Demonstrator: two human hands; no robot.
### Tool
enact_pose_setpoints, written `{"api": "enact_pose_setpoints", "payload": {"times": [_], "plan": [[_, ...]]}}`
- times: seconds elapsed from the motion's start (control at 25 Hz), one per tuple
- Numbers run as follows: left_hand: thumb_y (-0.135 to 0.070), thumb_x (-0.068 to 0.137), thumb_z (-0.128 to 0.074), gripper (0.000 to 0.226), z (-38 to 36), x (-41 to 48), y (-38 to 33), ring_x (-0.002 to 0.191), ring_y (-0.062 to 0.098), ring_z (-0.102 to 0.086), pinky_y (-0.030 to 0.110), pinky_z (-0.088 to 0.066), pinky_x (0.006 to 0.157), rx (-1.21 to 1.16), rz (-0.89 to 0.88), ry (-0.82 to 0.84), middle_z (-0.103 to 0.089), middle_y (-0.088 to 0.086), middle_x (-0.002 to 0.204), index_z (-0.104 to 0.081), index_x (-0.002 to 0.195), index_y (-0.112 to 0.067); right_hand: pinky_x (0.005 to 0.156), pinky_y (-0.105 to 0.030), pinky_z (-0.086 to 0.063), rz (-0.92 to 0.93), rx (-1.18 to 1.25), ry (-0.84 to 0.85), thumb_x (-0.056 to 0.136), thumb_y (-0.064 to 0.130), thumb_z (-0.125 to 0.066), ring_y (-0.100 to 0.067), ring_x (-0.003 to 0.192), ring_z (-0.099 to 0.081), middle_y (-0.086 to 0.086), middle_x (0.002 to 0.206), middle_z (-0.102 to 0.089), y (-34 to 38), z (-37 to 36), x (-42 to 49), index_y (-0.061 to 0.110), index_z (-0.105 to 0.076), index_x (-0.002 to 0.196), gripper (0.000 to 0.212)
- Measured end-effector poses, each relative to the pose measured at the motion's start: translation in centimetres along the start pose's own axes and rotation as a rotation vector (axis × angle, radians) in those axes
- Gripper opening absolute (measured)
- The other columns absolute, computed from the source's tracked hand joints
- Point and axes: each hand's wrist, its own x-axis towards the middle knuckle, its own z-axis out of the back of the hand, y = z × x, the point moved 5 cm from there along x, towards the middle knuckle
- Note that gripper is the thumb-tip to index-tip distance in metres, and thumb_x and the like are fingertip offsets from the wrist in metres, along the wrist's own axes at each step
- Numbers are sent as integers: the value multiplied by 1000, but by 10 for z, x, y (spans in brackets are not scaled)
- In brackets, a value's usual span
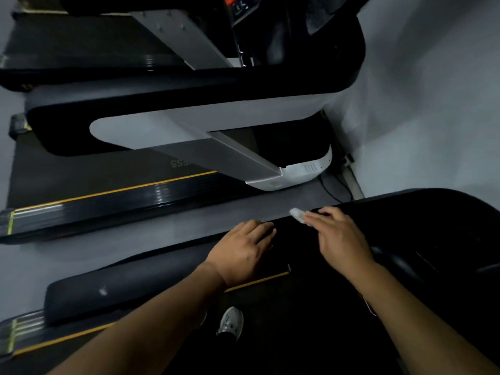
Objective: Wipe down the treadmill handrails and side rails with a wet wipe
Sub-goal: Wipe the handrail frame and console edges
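R hand [341, 239] has its grip clamped on the wet wipe [297, 213] at the treadmill handrail [121, 282] edge. L hand [243, 251] rests flat on it, grip apart.

Most of the wipe [297, 213] hides under the right hand [341, 240]; only a white tip shows. The handrail [400, 209] below is too dark to see well. The top edge cuts off the control panel [244, 8].

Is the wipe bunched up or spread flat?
Bunched up: the wipe is a small white wad at the fingertips of the right hand.
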Motion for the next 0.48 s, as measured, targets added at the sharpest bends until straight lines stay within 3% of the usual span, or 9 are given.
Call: {"api": "enact_pose_setpoints", "payload": {"times": [0.08, 0.16, 0.24, 0.36, 0.4, 0.48], "plan": [[-28, 108, -48, 39, 2, 0, -1, 115, 32, -58, 40, -48, 92, -6, 4, -9, -63, 14, 135, -63, 135, -4, 80, -44, -58, -27, 6, 39, 81, -9, -61, -28, 96, -61, -6, 105, -75, -11, -3, 16, 13, -77, 114, 43], [-29, 109, -47, 40, 3, 0, 0, 114, 32, -57, 41, -50, 91, -17, 24, -10, -63, 14, 134, -63, 135, -4, 80, -38, -58, 48, 88, 123, 79, -11, -66, -27, 93, -60, -6, 93, -76, 12, -13, 36, 10, -80, 107, 37], [-30, 109, -46, 40, 4, 1, 0, 112, 32, -57, 43, -51, 89, -29, 39, -5, -63, 14, 133, -63, 135, -4, 87, -34, -53, 126, 138, 299, 86, -5, -62, -24, 100, -58, -4, 97, -75, 33, -23, 51, 13, -79, 110, 35], [-29, 108, -47, 40, 4, 2, -2, 111, 32, -58, 42, -50, 87, -38, 33, -2, -63, 14, 132, -63, 135, -4, 91, -38, -52, -78, -5, 553, 93, 16, -46, -28, 105, -58, -9, 110, -67, 8, -33, 73, 24, -77, 116, 39], [-30, 108, -47, 40, 4, 1, -1, 111, 31, -58, 41, -50, 87, -36, 32, 1, -63, 14, 132, -63, 135, -4, 92, -38, -52, -126, -51, 589, 91, 26, -40, -28, 104, -58, -11, 112, -66, 6, -35, 74, 25, -76, 116, 44], [-31, 107, -48, 42, 4, 2, 0, 110, 32, -58, 42, -50, 88, -38, 28, 12, -62, 15, 134, -62, 136, -5, 96, -37, -49, -47, -2, 574, 89, 35, -33, -25, 108, -55, -10, 115, -69, 33, -35, 65, 22, -74, 117, 51]]}}
